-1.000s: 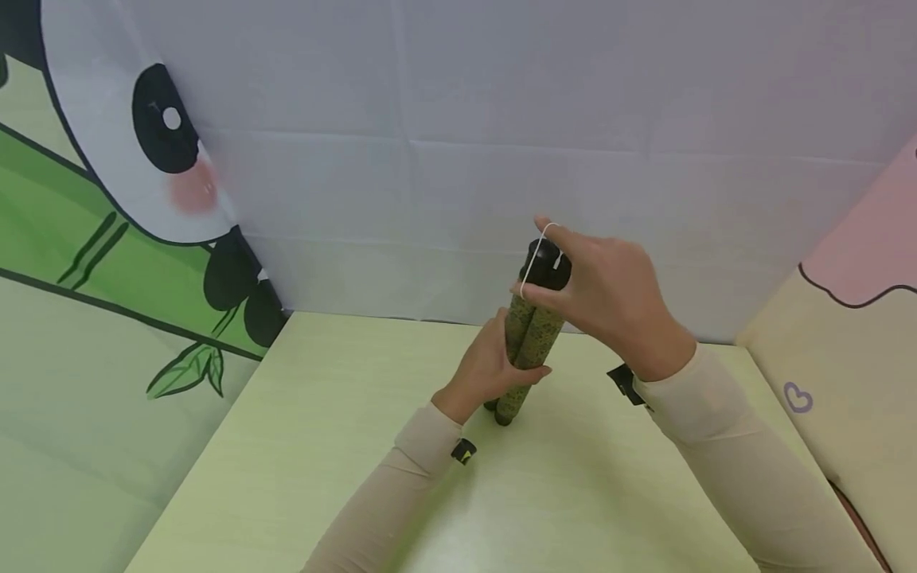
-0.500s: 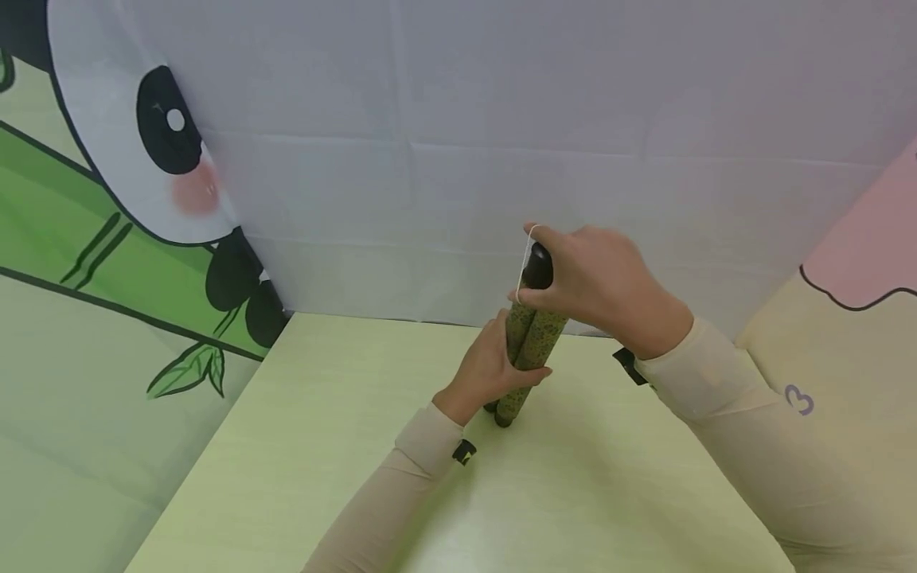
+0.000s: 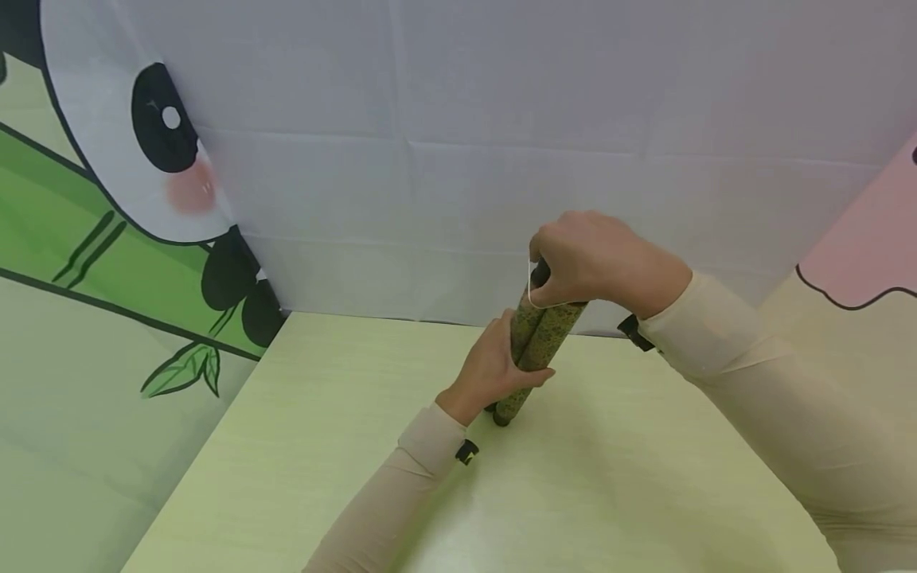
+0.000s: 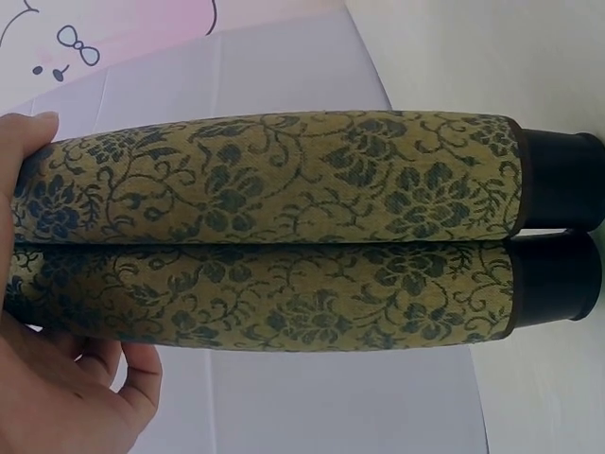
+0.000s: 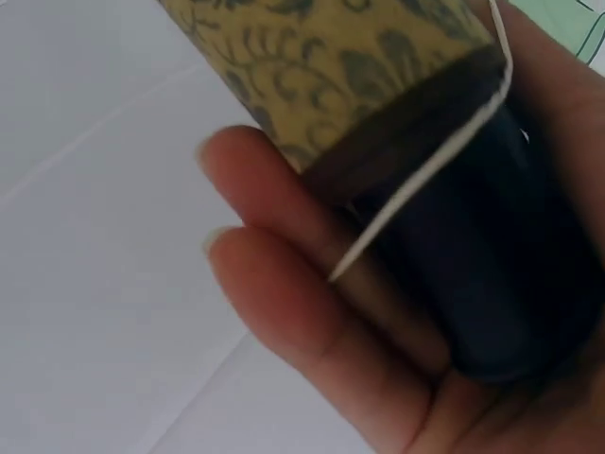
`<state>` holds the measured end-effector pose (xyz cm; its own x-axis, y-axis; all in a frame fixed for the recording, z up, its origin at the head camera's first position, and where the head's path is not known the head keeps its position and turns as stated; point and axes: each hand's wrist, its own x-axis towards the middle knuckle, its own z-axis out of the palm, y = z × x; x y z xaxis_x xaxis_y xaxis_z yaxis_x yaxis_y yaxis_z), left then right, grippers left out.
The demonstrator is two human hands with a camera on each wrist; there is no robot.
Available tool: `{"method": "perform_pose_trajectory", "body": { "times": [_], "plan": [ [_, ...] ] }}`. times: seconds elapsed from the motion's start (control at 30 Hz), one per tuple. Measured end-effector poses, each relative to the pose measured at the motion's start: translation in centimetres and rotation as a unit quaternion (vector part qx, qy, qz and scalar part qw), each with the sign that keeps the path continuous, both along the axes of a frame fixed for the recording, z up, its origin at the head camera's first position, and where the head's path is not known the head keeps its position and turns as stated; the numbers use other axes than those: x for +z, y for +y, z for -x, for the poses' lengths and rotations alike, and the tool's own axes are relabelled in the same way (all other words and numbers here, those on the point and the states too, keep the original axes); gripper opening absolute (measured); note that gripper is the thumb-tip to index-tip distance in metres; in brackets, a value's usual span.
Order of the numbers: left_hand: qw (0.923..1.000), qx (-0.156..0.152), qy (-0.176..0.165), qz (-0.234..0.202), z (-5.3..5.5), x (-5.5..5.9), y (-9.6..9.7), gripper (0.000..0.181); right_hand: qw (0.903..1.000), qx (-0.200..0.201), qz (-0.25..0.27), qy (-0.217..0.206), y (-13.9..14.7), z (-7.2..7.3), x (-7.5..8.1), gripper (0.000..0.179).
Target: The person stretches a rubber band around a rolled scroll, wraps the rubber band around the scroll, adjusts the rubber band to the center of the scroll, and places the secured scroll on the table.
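Two patterned rolls, side by side right of the frame's centre, slant from lower left to upper right above the table. The left grip clasps them lower down; the right grip, nearer their black upper end, curls round a white cord crossing it.

Two rolls side by side, lower ends perhaps on the table.

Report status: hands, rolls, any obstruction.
Left hand grips two patterned rolls, side by side, tilted. Right hand at black upper ends, white band stretched on its fingers. No obstruction visible.
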<state>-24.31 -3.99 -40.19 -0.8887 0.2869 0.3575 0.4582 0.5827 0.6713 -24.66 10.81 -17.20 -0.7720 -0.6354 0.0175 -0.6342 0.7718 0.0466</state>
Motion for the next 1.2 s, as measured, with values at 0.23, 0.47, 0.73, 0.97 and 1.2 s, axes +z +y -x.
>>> {"method": "perform_pose_trajectory", "body": {
  "times": [0.23, 0.47, 0.73, 0.97, 1.2],
  "plan": [
    [0.9954, -0.053, -0.017, -0.078, 0.4, -0.3, 0.4, 0.085, 0.9942, 0.006, -0.083, -0.069, -0.5, 0.7, 1.2, 0.030],
    [0.9924, -0.060, 0.008, -0.107, 0.7, -0.8, 1.0, 0.072, 0.9848, -0.012, -0.143, -0.097, -0.5, 1.3, 1.8, 0.040],
    [0.9921, -0.034, 0.034, -0.116, 0.9, -1.1, 1.8, 0.066, 0.9818, 0.001, -0.125, -0.143, 1.0, 2.0, 2.2, 0.042],
    [0.9908, -0.029, 0.044, -0.125, 0.9, -1.0, 1.9, 0.063, 0.9824, 0.010, -0.089, -0.164, 1.8, 2.0, 2.3, 0.036],
    [0.9871, -0.009, 0.041, -0.155, 1.0, -1.2, 1.3, 0.066, 0.9846, 0.013, -0.068, -0.161, 2.8, 2.3, 2.4, 0.039]
  ]
}}
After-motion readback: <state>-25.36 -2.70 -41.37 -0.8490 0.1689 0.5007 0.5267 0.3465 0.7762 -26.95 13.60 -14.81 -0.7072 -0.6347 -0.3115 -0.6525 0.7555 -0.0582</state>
